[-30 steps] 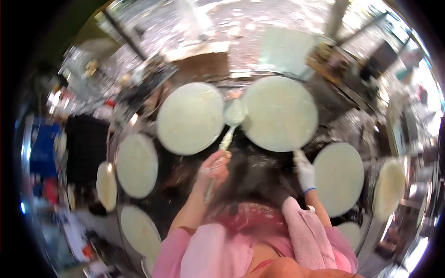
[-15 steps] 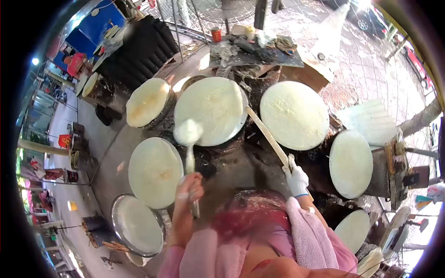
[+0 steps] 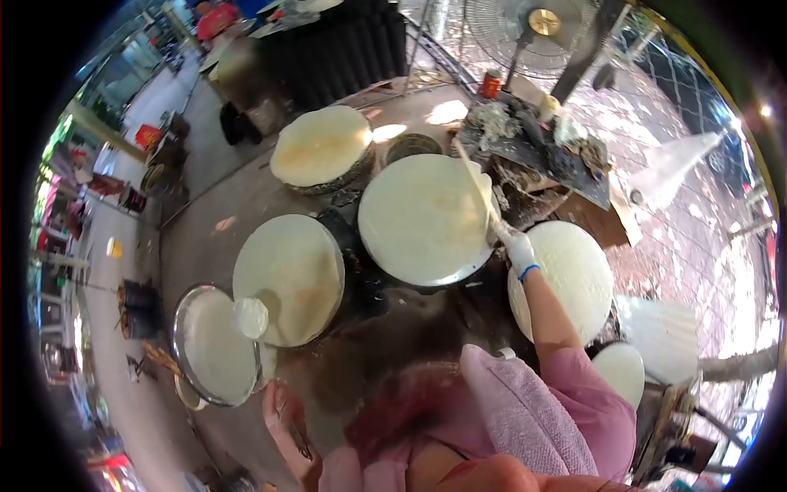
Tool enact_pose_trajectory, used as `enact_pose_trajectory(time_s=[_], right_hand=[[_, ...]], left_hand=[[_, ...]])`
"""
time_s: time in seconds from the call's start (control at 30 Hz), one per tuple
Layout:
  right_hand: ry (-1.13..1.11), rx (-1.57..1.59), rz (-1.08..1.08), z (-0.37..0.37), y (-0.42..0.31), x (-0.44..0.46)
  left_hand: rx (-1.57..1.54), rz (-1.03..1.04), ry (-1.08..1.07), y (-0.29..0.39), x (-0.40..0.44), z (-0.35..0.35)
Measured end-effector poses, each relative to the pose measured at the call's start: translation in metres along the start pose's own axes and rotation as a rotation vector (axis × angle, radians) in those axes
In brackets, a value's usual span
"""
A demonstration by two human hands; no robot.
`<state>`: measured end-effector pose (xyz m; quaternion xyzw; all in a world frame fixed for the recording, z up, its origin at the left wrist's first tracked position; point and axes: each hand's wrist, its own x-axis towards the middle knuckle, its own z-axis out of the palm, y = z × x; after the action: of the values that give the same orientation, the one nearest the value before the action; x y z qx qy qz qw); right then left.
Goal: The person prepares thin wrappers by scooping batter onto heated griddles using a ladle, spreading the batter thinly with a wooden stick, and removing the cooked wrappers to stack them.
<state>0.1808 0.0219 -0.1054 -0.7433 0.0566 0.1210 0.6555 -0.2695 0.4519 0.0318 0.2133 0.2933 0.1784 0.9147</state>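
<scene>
Holding pale, thick liquid, a round metal basin [image 3: 175, 338] sits at lower left. Near its right rim hangs a white-coated ladle [image 3: 250, 318], overlapping a pale round sheet [image 3: 307, 266] in view; the left hand [image 3: 285, 406] is closed round its handle. The white-gloved right hand [image 3: 516, 248] is clamped on a long, flat wooden stick [image 3: 475, 182] angled over the right side of the large central pale round [image 3: 420, 221].

Other pale rounds stand around, one browned [image 3: 320, 149]. Grey floor [image 3: 201, 238] lies beneath; beyond are a black-draped tabletop [image 3: 340, 57], a red can [image 3: 490, 84] and a large wire fan [image 3: 525, 33].

The forearm hides part of the right-hand round [image 3: 574, 275]. Blur obscures the ladle's handle; whether the stick touches the surface, I cannot tell.
</scene>
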Motion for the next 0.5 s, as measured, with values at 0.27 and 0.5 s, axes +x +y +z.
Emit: enact_pose_trajectory(time_s=[0.27,0.5], right_hand=[[0.11,-0.552,-0.131,0.049,-0.042,0.085],[0.125,-0.743,-0.472,0.154,-0.166,-0.012]], left_hand=[[-0.168,0.323,0.305,-0.03,-0.083,0.015],[-0.28,0.357,0.179,0.004,-0.084,-0.019]])
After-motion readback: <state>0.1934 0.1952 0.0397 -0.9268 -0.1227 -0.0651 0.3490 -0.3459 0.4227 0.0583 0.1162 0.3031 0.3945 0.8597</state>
